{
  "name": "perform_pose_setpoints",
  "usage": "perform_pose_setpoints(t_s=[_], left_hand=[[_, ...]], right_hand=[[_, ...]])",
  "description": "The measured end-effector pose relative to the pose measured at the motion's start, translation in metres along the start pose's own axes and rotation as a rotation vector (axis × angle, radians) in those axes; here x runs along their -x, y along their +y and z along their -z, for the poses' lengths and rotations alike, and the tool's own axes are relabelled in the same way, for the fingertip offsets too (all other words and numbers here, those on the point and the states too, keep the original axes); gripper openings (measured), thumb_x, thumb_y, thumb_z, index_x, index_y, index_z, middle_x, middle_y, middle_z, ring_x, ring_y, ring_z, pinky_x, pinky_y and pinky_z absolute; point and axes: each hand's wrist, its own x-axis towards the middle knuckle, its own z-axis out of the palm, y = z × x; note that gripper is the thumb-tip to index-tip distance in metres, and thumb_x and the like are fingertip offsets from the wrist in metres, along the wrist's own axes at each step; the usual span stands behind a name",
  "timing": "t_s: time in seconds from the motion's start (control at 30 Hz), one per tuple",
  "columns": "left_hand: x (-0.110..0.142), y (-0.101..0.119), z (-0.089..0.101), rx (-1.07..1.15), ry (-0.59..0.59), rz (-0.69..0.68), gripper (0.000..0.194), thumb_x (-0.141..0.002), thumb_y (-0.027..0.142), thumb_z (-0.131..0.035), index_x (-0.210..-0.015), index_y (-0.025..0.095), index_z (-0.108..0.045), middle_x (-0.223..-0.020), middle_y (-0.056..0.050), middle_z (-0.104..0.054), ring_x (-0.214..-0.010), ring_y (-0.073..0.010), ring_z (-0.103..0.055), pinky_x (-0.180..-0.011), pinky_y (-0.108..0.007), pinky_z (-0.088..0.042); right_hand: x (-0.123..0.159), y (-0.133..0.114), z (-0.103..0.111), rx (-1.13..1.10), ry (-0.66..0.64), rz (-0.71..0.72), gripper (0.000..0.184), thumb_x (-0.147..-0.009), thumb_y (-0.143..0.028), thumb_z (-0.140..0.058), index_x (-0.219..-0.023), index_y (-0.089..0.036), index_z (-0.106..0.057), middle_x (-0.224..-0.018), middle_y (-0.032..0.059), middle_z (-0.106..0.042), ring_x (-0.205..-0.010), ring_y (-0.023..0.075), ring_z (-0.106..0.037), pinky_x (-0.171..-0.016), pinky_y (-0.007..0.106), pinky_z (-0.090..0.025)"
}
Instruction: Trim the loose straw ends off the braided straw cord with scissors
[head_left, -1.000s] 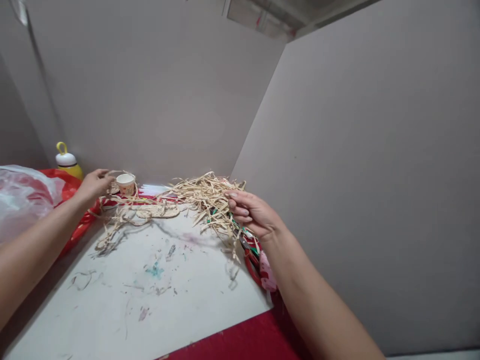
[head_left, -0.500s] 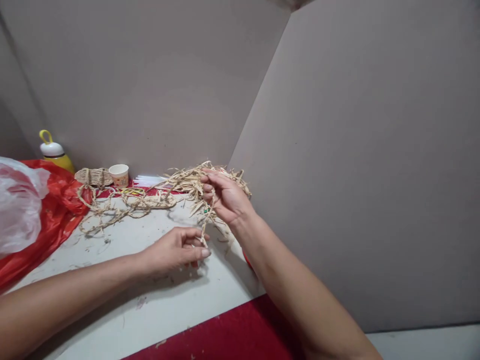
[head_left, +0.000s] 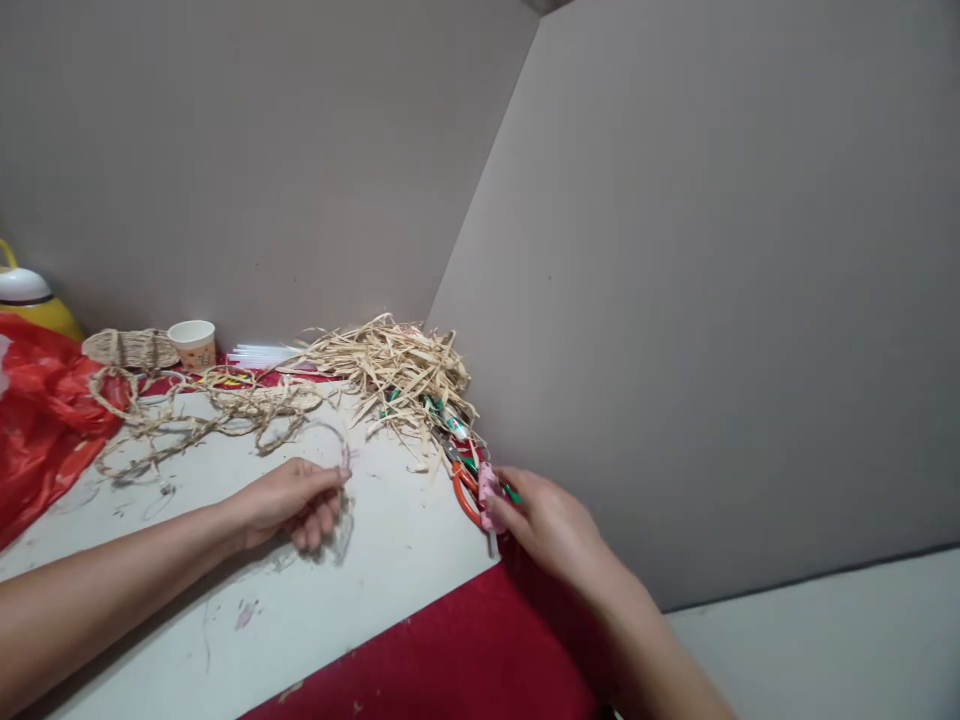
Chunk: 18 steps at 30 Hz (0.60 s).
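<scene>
My left hand (head_left: 296, 505) is closed in a pinch above the white board (head_left: 360, 585). From its fingertips a thin, blurred cord (head_left: 346, 455) loops up and hangs down. At the board's right edge, my right hand (head_left: 551, 515) has its thumb and fingers on a small pink object (head_left: 487, 495) with a pale tip, whose kind I cannot make out. Right beside that lie scissors with orange handles (head_left: 465, 495). A heap of dry straw strips (head_left: 397, 365) lies behind, partly covering green-and-white items (head_left: 454, 425).
Twisted straw cords (head_left: 187, 425) lie at the back left, near a woven straw sole (head_left: 131, 348), a paper cup (head_left: 193, 345) and white sticks (head_left: 262, 356). A red plastic bag (head_left: 52, 420) and yellow bottle (head_left: 41, 310) stand left. Grey panels (head_left: 637, 300) rise behind and right.
My right hand has left the straw cord and moved down and right to the pink object. My left hand has shifted left, still pinching. The view has turned slightly right.
</scene>
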Motion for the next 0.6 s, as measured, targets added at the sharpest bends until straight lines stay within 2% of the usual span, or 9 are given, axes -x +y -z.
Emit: perform_pose_setpoints(t_s=[0.07, 0.13, 0.2, 0.23, 0.3, 0.4, 0.5, 0.6], left_hand=[[0.003, 0.001, -0.004, -0.234, 0.040, -0.025, 0.051, -0.074, 0.063, -0.050, -0.054, 0.017, -0.050, -0.043, -0.002, -0.055, -0.034, -0.0119, -0.046, -0.037, -0.022, -0.029], [0.006, 0.004, -0.011, -0.514, 0.166, -0.198, 0.046, -0.075, 0.056, -0.052, -0.050, 0.019, -0.045, -0.041, 0.001, -0.050, -0.037, -0.0119, -0.044, -0.041, -0.023, -0.026], [0.007, 0.008, -0.025, -0.776, 0.258, -0.418, 0.036, -0.077, 0.043, -0.053, -0.052, 0.019, -0.048, -0.046, 0.000, -0.051, -0.044, -0.0133, -0.046, -0.046, -0.024, -0.027], [0.006, 0.010, -0.034, -0.877, 0.250, -0.504, 0.030, -0.079, 0.038, -0.050, -0.056, 0.019, -0.053, -0.052, -0.001, -0.055, -0.049, -0.0148, -0.049, -0.049, -0.025, -0.029], [-0.001, 0.013, -0.058, -1.007, 0.133, -0.612, 0.021, -0.081, 0.029, -0.046, -0.072, 0.019, -0.062, -0.068, -0.004, -0.065, -0.060, -0.0177, -0.056, -0.056, -0.027, -0.036], [-0.023, 0.016, -0.096, -1.146, 0.000, -0.751, 0.021, -0.080, 0.026, -0.046, -0.089, 0.019, -0.064, -0.092, -0.009, -0.068, -0.076, -0.0220, -0.063, -0.066, -0.029, -0.043], [-0.051, 0.019, -0.124, -1.305, -0.011, -0.800, 0.024, -0.079, 0.022, -0.045, -0.096, 0.018, -0.062, -0.100, -0.011, -0.065, -0.077, -0.0244, -0.064, -0.065, -0.031, -0.046], [-0.072, 0.021, -0.135, -1.397, 0.007, -0.827, 0.026, -0.083, 0.021, -0.041, -0.099, 0.017, -0.061, -0.103, -0.012, -0.063, -0.076, -0.0259, -0.065, -0.064, -0.034, -0.047]], right_hand=[[0.019, 0.015, -0.012, 0.079, -0.005, -0.035, 0.039, -0.086, -0.038, -0.042, -0.116, -0.021, -0.059, -0.112, 0.0116, -0.065, -0.099, 0.0254, -0.059, -0.081, 0.035, -0.044], [0.031, 0.026, -0.019, 0.076, -0.020, -0.017, 0.043, -0.088, -0.036, -0.039, -0.126, -0.021, -0.053, -0.120, 0.0120, -0.061, -0.105, 0.0247, -0.058, -0.085, 0.036, -0.044], [0.037, 0.032, -0.021, 0.069, -0.048, 0.014, 0.043, -0.088, -0.033, -0.038, -0.127, -0.022, -0.051, -0.122, 0.0113, -0.060, -0.107, 0.0236, -0.057, -0.088, 0.035, -0.043], [0.037, 0.034, -0.022, 0.074, -0.055, 0.022, 0.042, -0.087, -0.031, -0.039, -0.126, -0.022, -0.052, -0.120, 0.0110, -0.061, -0.107, 0.0234, -0.057, -0.088, 0.035, -0.043], [0.036, 0.036, -0.024, 0.092, -0.043, 0.017, 0.040, -0.087, -0.029, -0.038, -0.123, -0.022, -0.054, -0.113, 0.0111, -0.062, -0.104, 0.0234, -0.058, -0.087, 0.035, -0.043], [0.032, 0.040, -0.031, 0.115, 0.033, 0.005, 0.037, -0.089, -0.031, -0.035, -0.116, -0.019, -0.057, -0.099, 0.0118, -0.063, -0.093, 0.0238, -0.060, -0.080, 0.035, -0.046], [0.031, 0.046, -0.039, 0.097, 0.115, 0.058, 0.037, -0.091, -0.036, -0.033, -0.111, -0.018, -0.059, -0.090, 0.0111, -0.062, -0.084, 0.0238, -0.061, -0.074, 0.036, -0.048], [0.036, 0.055, -0.043, 0.019, 0.203, 0.128, 0.037, -0.093, -0.039, -0.033, -0.113, -0.022, -0.058, -0.090, 0.0099, -0.062, -0.084, 0.0231, -0.061, -0.076, 0.037, -0.049]])
